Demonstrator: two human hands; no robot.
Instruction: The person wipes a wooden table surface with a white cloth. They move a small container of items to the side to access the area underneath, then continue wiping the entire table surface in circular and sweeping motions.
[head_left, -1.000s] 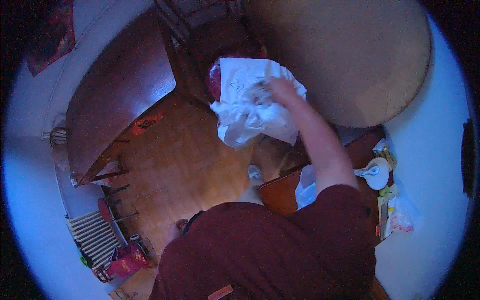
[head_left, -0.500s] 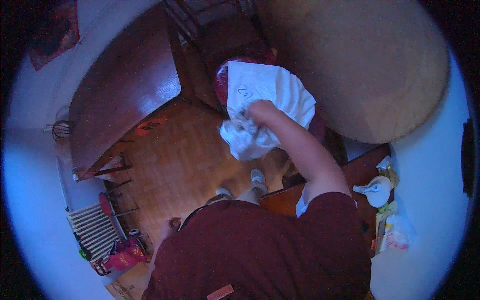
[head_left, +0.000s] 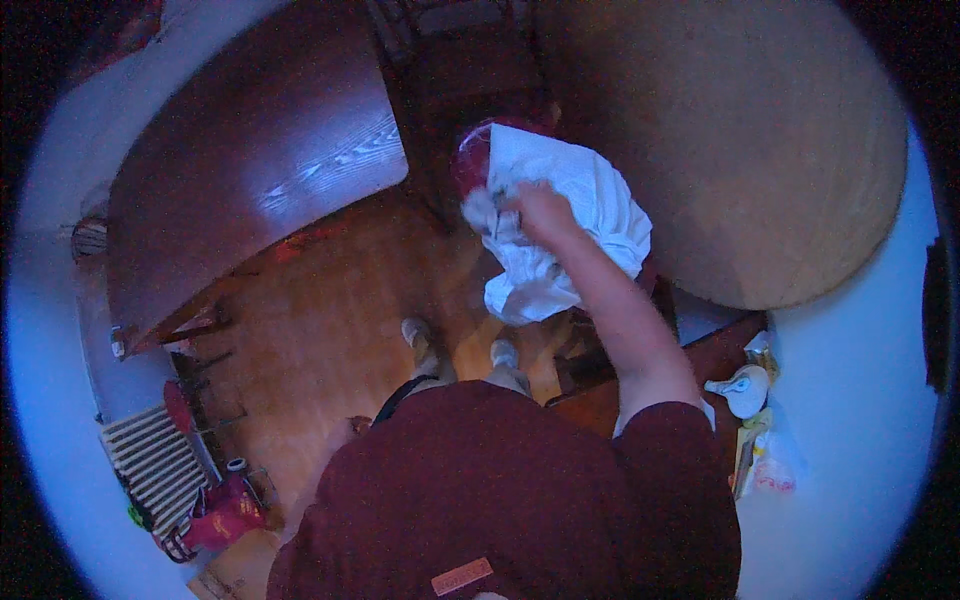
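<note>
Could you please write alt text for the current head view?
A person's right hand is on crumpled white material, its grip too blurred to tell. A dark wooden table stands left, a large round tan surface right, with wooden floor between.

Here's the red seat (head_left: 472,162), its glossy left edge peeking out, and right across it sprawls the white cloth (head_left: 602,192), covering most of the top, smoother at the far side, rumpled toward the near side

Gap between dark table (head_left: 250,170) and cloth (head_left: 603,200)
</note>
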